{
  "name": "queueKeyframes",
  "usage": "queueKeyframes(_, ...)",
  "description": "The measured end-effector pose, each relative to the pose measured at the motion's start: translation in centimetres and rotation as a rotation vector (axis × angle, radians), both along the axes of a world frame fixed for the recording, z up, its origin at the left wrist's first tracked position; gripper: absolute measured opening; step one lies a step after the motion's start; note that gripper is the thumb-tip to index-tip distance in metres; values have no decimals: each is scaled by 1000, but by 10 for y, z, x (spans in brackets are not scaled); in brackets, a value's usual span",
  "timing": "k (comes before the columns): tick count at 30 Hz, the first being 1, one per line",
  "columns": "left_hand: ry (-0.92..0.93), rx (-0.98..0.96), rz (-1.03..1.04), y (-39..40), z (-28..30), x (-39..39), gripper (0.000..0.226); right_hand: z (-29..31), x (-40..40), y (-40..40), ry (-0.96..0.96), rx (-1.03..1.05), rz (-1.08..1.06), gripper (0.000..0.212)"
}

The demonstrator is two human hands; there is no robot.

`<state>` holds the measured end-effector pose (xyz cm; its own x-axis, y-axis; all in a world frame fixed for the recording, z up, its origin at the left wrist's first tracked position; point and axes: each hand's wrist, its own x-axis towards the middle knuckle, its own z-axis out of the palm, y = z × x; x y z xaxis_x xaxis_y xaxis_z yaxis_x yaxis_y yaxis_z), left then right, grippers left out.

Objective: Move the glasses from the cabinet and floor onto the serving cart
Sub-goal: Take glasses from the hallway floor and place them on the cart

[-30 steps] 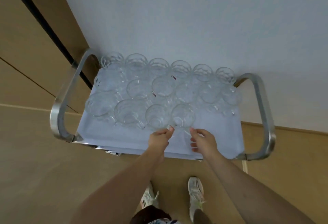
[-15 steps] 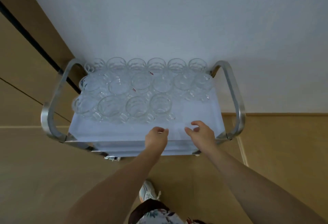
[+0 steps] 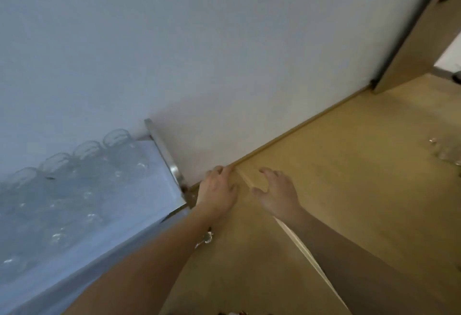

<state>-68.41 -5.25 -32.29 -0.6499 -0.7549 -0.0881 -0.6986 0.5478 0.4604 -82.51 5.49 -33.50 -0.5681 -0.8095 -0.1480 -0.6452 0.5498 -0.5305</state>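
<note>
Glasses (image 3: pixel 59 190): clear, many, blurred by camera motion; packed in close rows on the serving cart (image 3: pixel 159 180), at 8 o'clock in the head view. Back row stands against the white wall (image 3: pixel 224 52), presumably so the nearer cloth stays free for further pieces.

Glasses on the floor (image 3: pixel 446 152): a small clear cluster at 3 o'clock, well apart from the cart, partly cut off by the picture edge; count cannot be told. Judged to be the next lot to collect.

Serving cart: blue-grey cloth top, metal end rail (image 3: pixel 166 157) at its right end, parked along the wall.

Left hand (image 3: pixel 218 190): empty, fingers loosely bent, holding nothing, just beside the cart's right corner over the wood floor (image 3: pixel 349 202).

Right hand (image 3: pixel 277 195): empty, fingers spread apart and relaxed, near the left hand, toward 3 o'clock of it. Both hands look carried forward, free for a pickup.

Change against half a second ago: the view then faced the cart squarely, both hands over its front edge by the glasses. Now the view has swung right; the cart sits at the left margin, both hands have left it, and the floor cluster and a doorway (image 3: pixel 424 40) at 1 o'clock have come into sight.
</note>
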Motion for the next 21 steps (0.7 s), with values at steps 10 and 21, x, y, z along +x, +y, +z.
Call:
queueKeyframes(10, -50, -45, -535, 95, 0, -217, 58, -12, -159, 143, -8, 145, -435, 77)
queueKeyframes(21, -64, 20, -864, 79, -20, -454, 62, -15, -333, 150, -48, 232, -804, 79)
